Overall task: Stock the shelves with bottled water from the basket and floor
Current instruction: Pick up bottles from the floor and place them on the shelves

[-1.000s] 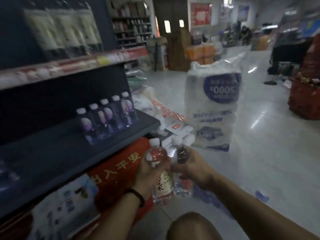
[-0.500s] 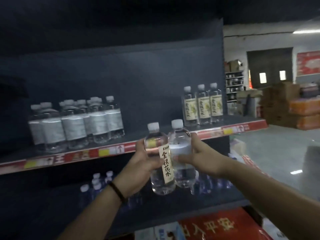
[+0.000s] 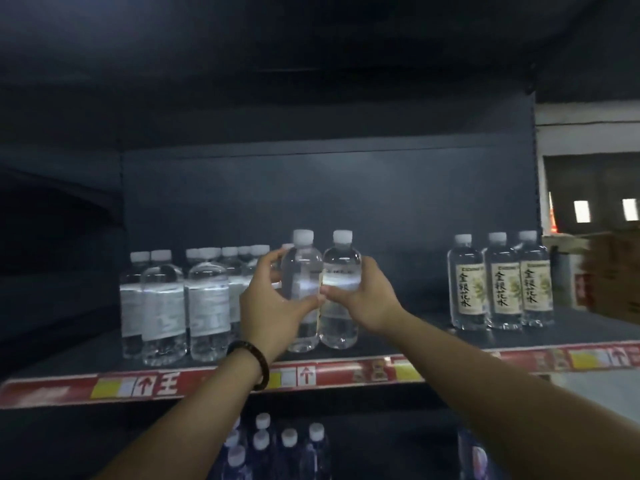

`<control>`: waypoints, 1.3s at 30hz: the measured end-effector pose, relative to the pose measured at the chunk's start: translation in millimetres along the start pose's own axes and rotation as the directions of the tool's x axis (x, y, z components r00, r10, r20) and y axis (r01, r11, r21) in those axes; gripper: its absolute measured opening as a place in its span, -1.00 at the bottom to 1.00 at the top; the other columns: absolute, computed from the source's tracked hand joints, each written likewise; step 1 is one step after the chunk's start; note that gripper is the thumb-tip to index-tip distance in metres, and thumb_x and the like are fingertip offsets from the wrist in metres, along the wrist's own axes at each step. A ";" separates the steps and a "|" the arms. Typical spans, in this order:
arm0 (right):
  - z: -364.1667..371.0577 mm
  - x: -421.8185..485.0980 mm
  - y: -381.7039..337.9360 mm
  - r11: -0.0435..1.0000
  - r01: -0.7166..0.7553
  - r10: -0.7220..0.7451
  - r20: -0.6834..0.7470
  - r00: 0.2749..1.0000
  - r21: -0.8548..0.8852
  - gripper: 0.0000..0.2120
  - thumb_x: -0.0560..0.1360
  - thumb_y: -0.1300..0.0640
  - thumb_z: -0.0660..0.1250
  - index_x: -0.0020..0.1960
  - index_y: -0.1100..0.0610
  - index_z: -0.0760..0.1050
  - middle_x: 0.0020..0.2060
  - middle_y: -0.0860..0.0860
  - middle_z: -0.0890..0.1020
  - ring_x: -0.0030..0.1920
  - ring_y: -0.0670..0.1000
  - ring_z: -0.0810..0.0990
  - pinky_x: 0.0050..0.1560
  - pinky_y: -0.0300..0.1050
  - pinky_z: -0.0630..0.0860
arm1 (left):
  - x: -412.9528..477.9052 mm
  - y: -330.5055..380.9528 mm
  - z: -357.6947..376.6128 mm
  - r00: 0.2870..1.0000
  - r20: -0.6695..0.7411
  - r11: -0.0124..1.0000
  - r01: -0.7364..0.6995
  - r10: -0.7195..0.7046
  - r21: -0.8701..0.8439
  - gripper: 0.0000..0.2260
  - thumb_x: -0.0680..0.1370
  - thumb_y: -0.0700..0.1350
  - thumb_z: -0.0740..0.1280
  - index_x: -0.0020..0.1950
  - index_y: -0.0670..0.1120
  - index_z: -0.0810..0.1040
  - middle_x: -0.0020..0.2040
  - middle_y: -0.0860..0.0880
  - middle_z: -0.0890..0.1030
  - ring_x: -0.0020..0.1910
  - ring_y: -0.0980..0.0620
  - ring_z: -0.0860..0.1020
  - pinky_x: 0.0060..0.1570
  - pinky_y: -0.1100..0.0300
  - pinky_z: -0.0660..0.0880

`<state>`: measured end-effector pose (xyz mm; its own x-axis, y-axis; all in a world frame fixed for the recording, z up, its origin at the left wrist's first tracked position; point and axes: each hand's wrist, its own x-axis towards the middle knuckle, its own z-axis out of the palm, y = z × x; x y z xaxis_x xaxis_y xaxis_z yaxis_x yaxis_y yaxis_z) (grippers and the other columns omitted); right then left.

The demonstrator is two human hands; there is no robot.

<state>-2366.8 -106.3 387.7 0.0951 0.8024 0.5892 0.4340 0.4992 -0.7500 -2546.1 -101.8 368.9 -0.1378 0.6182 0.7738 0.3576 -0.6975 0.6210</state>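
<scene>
Clear plastic bottles, one clamped in the left hand (image 3: 273, 306) and one in the right hand (image 3: 367, 299), stand side by side over the shelf (image 3: 398, 344). Step in hand: placement. Next move likely requires lowering both onto the shelf, then releasing.
</scene>
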 end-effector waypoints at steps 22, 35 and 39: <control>33.4 27.1 50.4 0.928 0.018 0.068 0.215 0.974 -0.373 -0.18 0.47 0.09 0.59 0.58 -0.03 0.22 0.28 -0.02 0.64 0.26 0.04 0.64 0.27 -0.06 0.58 | -15.0 -49.6 14.3 0.982 0.132 0.755 0.016 -0.135 0.655 -0.02 0.52 0.04 0.57 0.63 -0.03 -0.11 0.33 -0.18 0.34 -0.07 -0.01 0.45 -0.06 0.12 0.57; -93.1 -76.7 27.6 0.730 0.193 -0.032 0.249 0.968 -0.656 -0.74 0.56 -0.04 0.45 0.20 0.03 0.62 -0.06 -0.05 0.70 -0.04 -0.03 0.65 0.05 -0.17 0.51 | -114.8 55.6 43.5 0.881 0.473 0.874 -0.249 0.024 0.417 -0.86 0.60 0.13 0.37 0.08 0.13 0.49 -0.03 0.14 0.57 0.00 0.05 0.57 0.00 0.03 0.58; -170.2 -155.6 35.0 0.649 0.103 0.065 0.190 0.980 -0.754 -0.88 0.51 -0.03 0.40 -0.01 -0.04 0.68 -0.23 -0.11 0.71 -0.23 -0.10 0.61 -0.15 -0.16 0.49 | -189.5 95.9 106.9 0.718 0.696 0.952 -0.231 0.028 0.200 -0.84 0.57 0.16 0.39 -0.05 0.09 0.61 -0.19 0.11 0.65 -0.15 0.10 0.64 -0.11 0.09 0.63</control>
<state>-2213.9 -269.4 321.0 -0.0487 0.8804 0.4717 0.9669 0.1600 -0.1990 -2387.0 -247.1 268.5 0.5536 0.6763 0.4859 0.5567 -0.7345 0.3881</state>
